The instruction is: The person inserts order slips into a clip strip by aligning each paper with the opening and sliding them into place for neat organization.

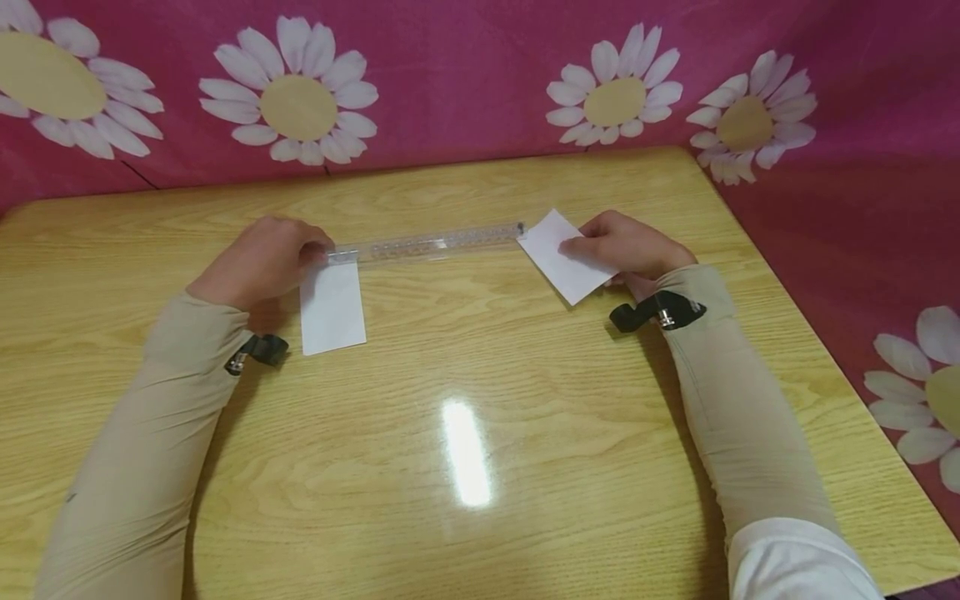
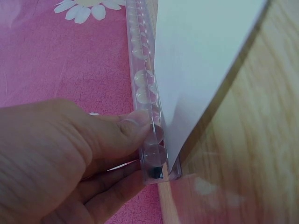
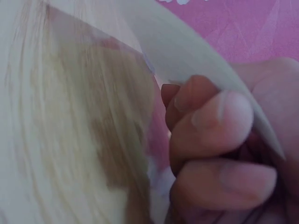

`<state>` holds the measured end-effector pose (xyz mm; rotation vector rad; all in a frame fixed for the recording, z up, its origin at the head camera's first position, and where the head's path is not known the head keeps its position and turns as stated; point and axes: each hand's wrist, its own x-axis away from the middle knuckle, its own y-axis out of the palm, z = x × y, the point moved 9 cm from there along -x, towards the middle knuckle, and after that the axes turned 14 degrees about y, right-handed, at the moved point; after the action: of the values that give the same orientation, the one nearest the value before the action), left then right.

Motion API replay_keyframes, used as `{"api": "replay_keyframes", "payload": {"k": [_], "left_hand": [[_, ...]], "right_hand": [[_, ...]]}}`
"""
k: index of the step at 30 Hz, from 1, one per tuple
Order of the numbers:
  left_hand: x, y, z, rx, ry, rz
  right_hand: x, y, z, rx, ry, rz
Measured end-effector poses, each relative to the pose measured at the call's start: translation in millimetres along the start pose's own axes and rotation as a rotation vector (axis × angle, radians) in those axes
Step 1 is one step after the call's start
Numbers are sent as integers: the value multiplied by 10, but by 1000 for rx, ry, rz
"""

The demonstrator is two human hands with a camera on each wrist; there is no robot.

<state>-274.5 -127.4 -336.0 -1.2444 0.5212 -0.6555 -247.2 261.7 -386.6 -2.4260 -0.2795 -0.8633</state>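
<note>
My left hand (image 1: pixel 266 260) pinches one end of a long clear plastic case (image 1: pixel 438 243), thumb on its side in the left wrist view. Round transparent beads (image 2: pixel 145 78) sit in a row inside the case, with a small black piece (image 2: pixel 155 172) at the held end. A white paper sheet (image 1: pixel 332 310) stands out from that end toward the near side; whether it is attached or merely touching, I cannot tell. On the right, my right hand (image 1: pixel 626 246) grips a second white paper piece (image 1: pixel 561 257) between thumb and curled fingers. One corner of this paper meets the case's far end.
A wood-grain table (image 1: pixel 525 433) lies under both hands, with a bright light reflection (image 1: pixel 467 454) near its middle. Magenta cloth with daisy prints (image 1: pixel 465 83) hangs behind the table and along its right side. Black straps (image 1: pixel 660 312) circle the wrists.
</note>
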Motion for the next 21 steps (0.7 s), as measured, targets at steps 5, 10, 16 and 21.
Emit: {"api": "replay_keyframes", "payload": {"k": [5, 10, 16, 21], "left_hand": [[0, -16, 5, -1, 19, 13], [-3, -12, 7, -8, 21, 16], [-6, -6, -1, -1, 14, 11], [-4, 10, -21, -1, -4, -9]], "right_hand": [[-5, 14, -22, 10, -19, -12], [4, 54, -23, -16, -15, -24], [-1, 97, -62, 9, -42, -11], [-9, 110, -75, 46, -36, -3]]}}
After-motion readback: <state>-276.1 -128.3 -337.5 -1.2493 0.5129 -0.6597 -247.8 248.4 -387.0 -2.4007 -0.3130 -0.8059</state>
